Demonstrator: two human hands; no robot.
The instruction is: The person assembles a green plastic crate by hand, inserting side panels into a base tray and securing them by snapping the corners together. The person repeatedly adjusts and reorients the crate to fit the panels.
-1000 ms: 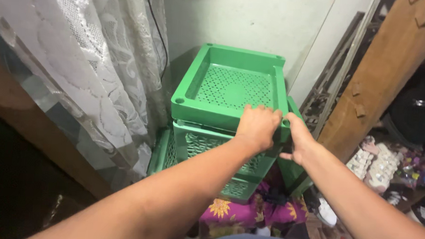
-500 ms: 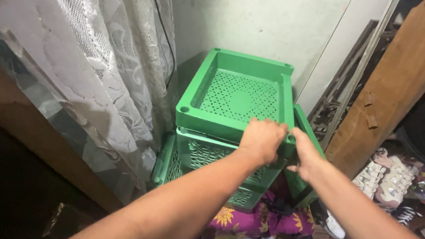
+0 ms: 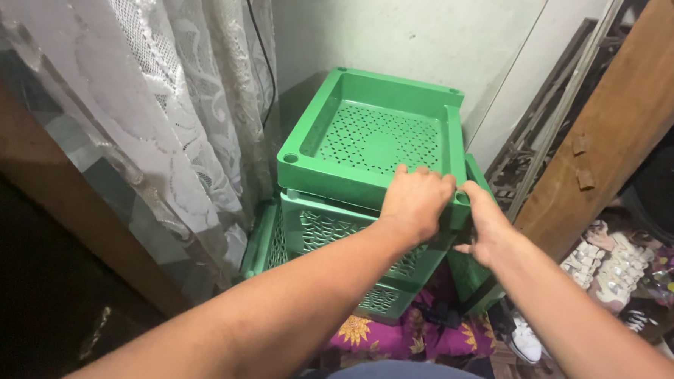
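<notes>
Left hand [image 3: 418, 201] grasps the near rim of the top green tray [image 3: 369, 138], fingers hooked over the edge. Right hand [image 3: 487, 226] clasps its near right corner. Tray sits atop stacked green crates [image 3: 327, 238] beside the lace curtain [image 3: 159, 91].

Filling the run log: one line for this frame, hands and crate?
left hand: grips near rim of top green crate | right hand: on its right corner | crate: stacked on green crates | beside: lace curtain

Left hand [image 3: 416, 203], right hand [image 3: 487, 230] gripping green tray [image 3: 369, 142]
</notes>
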